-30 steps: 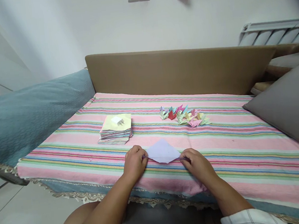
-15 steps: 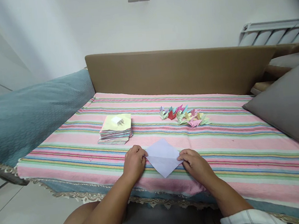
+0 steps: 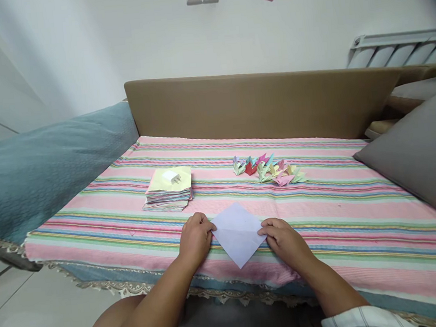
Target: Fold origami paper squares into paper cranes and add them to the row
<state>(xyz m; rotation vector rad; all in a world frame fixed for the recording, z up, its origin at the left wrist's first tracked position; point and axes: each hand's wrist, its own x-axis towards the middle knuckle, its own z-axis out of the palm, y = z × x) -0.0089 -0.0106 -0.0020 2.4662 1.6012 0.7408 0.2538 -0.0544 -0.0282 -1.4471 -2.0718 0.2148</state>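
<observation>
A pale lilac square of origami paper [image 3: 238,236] is held with its corners pointing left, right, away and toward me. A faint crease runs across it from side to side. My left hand [image 3: 197,237] pinches the left corner between thumb and fingers. At the opposite corner, my right hand [image 3: 284,236] has the same kind of pinch. Beyond the paper, to the right, folded paper cranes [image 3: 283,179] in several colours lie in a cluster. To the left stands a stack of paper sheets [image 3: 170,196], yellow on top, with a white plug adapter [image 3: 171,176] resting on it.
A pink striped cloth [image 3: 102,205] covers the sofa seat, with a lace-trimmed front edge. The brown backrest [image 3: 251,104] rises behind it. A blue covered armrest [image 3: 55,158] bounds the left side, and a grey cushion [image 3: 425,148] leans at the right.
The near corner of the paper has come down toward me, so the sheet looks flatter and longer. Both hands keep their pinch and have barely moved.
</observation>
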